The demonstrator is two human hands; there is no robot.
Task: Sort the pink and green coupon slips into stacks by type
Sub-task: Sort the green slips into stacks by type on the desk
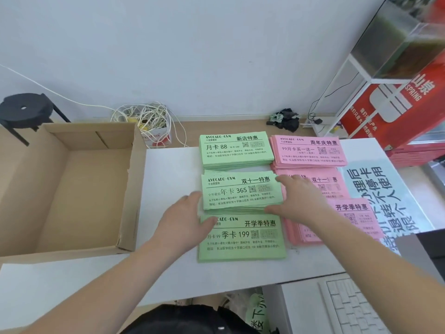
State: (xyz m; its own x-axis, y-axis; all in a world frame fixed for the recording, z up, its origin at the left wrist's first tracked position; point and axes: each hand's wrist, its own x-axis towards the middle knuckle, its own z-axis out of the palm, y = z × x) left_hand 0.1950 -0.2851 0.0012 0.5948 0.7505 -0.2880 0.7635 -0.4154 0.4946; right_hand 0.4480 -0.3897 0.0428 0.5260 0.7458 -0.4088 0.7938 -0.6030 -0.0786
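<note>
Six coupon stacks lie on the white table (168,169) in two columns. Green column: a far stack (236,150), a middle stack (240,192) and a near stack (243,239). Pink column: a far stack (308,151), a middle stack (325,186) and a near stack (361,213), the last two partly hidden by my right arm. My left hand (185,213) touches the left edge of the middle green stack with straight fingers. My right hand (296,196) presses against that stack's right edge, thumb at its near corner.
An open cardboard box (72,189) stands at the left on the table. A printed blue-white sheet (378,189) lies right of the pink stacks. A white keyboard (354,307) sits at the near right. Tangled white cables (144,116), a black stool (24,109) and red cartons (397,109) lie behind.
</note>
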